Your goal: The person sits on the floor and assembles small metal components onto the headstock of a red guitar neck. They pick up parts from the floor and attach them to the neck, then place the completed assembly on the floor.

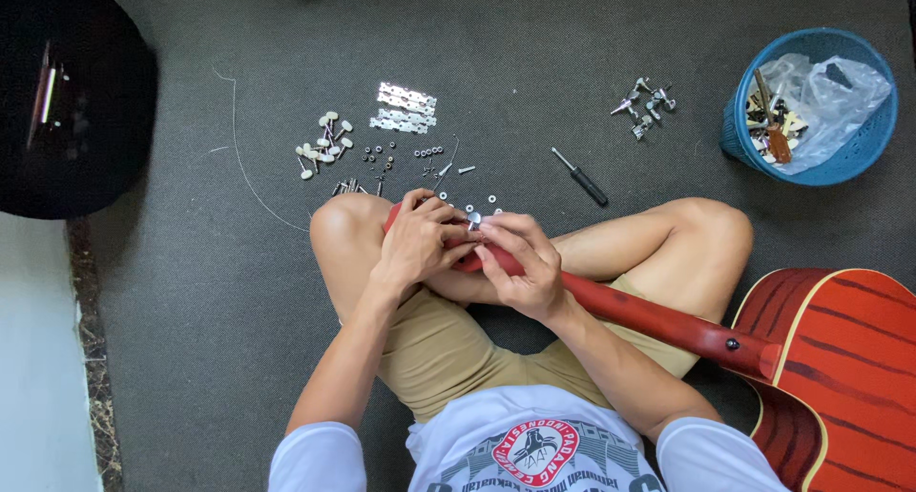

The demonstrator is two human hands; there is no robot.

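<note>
1. Beyond the left hand (pixel 417 239) on the floor lie white-knobbed tuning pegs (pixel 322 146) and two metal plates (pixel 405 108).
2. The left hand clasps the red guitar neck (pixel 649 318) near its head end.
3. The right hand (pixel 523 263), touching the left, pinches a small metal part (pixel 474 219) on the neck (its shape unclear).
4. Far right of it stands a blue basket (pixel 811 105) lined with a clear plastic bag.

Head camera: single view, worn by the seated person, facing straight down, close over lap and grey carpet (pixel 191 292).
</note>
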